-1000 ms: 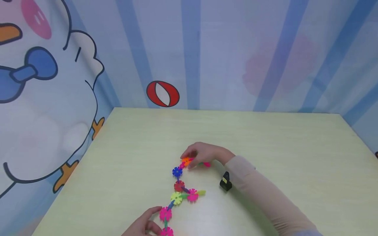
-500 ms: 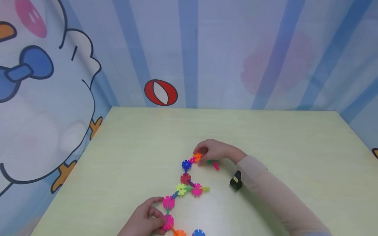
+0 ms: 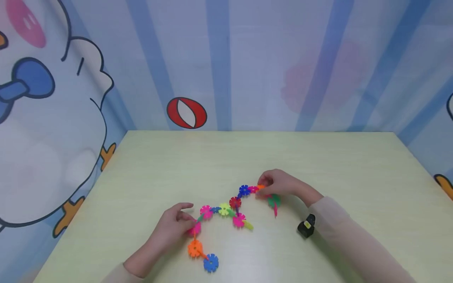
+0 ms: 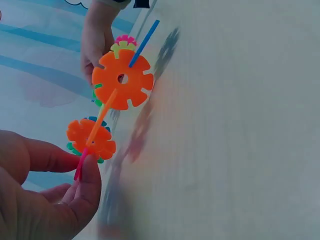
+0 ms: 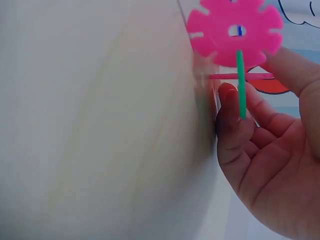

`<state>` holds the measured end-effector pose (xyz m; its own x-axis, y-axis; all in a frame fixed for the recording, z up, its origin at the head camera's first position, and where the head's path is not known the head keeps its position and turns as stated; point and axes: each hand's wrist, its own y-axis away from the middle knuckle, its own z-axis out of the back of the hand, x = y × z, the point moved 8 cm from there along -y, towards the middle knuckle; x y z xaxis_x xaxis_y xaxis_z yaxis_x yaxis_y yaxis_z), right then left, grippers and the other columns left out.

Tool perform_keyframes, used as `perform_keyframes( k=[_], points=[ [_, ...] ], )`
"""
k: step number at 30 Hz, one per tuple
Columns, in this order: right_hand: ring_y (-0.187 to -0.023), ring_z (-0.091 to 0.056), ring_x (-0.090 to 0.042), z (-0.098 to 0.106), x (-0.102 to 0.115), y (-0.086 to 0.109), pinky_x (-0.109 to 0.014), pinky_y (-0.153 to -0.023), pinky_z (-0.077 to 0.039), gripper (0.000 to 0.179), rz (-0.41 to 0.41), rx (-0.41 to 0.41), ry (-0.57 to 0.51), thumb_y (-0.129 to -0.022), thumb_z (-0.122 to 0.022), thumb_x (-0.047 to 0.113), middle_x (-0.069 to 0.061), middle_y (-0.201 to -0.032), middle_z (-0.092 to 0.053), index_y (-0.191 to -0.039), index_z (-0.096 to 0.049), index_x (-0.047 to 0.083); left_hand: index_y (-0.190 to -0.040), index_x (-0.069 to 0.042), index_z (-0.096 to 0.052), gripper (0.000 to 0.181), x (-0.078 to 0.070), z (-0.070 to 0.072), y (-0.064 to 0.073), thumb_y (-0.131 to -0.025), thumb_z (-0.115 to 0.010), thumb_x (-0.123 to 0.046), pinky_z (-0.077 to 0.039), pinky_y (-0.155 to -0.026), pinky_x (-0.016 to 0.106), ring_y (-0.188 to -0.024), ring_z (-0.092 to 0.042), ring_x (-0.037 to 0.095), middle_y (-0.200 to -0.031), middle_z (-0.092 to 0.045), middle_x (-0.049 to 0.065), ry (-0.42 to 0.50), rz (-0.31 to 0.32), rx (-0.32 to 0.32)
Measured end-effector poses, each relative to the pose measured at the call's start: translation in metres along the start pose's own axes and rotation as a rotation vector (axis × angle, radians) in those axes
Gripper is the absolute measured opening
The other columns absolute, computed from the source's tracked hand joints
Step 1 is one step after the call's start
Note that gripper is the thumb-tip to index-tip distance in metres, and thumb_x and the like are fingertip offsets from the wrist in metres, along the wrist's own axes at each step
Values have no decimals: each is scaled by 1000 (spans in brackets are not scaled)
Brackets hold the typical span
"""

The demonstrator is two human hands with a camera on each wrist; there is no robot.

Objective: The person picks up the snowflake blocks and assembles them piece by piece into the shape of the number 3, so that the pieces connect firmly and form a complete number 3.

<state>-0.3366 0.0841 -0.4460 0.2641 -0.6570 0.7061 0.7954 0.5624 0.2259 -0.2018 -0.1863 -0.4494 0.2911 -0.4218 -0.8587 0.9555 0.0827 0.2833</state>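
A chain of interlocking plastic snowflake discs stretches between my two hands on the table. At its left end, my left hand (image 3: 173, 226) pinches a pink disc (image 4: 81, 162) edge-on between thumb and finger. From that disc an orange disc (image 3: 195, 249) and a blue disc (image 3: 211, 263) trail toward me. The middle holds a yellow disc (image 3: 224, 209), a red disc (image 3: 235, 202) and a short pink branch (image 3: 239, 220). My right hand (image 3: 281, 182) grips the chain at an orange disc (image 3: 261, 187), mostly covered by the fingers. Beyond it hang a green disc (image 3: 273, 201) and a pink disc (image 5: 235, 32).
A small black object (image 3: 306, 226) with a pale label is beside the right sleeve. The pale table (image 3: 170, 157) ends at a blue striped backdrop (image 3: 255, 78) with cartoon prints.
Both hands have carried the chain rightward, and the left hand has moved farther from me. The chain has swung from nearly upright in view to a slant; its orange and blue end is now fully visible.
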Motion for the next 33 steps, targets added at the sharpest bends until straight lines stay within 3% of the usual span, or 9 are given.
perform_keyframes(
  k=[8, 19, 25, 33],
  points=[
    [-65, -50, -15, 9, -21, 33, -28, -63, -45, 28, -108, -77, -89, -85, -73, 26, -1, -75, -57, -95, -62, 3, -132, -2, -53, 45, -22, -7, -39, -88, -63, 0, -57, -72, 32, -80, -64, 18, -99, -65, 13, 50, -31, 8],
    [-55, -59, -16, -3, -39, 75, -29, -59, -52, 28, -270, -104, -178, -85, -74, 27, -4, -65, -61, -89, -59, 4, -137, -5, -50, 48, -53, -22, -94, -91, -60, 0, -56, -78, 29, -89, -65, 22, -112, -65, 16, 64, -75, 51],
    [-51, -60, -16, -14, -36, 94, -30, -56, -52, 29, -281, -87, -206, -84, -74, 29, -4, -60, -61, -84, -58, 5, -136, -6, -51, 46, -72, -39, -118, -91, -59, 0, -55, -81, 28, -94, -65, 23, -112, -66, 13, 35, -104, 105],
    [-46, -58, -14, -25, -29, 114, -27, -49, -47, 33, -290, -73, -209, -81, -76, 33, -3, -56, -61, -78, -57, 6, -134, -5, -53, 42, -100, -70, -144, -92, -58, 0, -53, -88, 31, -95, -64, 22, -109, -67, 11, -23, -171, 255]
  ],
)
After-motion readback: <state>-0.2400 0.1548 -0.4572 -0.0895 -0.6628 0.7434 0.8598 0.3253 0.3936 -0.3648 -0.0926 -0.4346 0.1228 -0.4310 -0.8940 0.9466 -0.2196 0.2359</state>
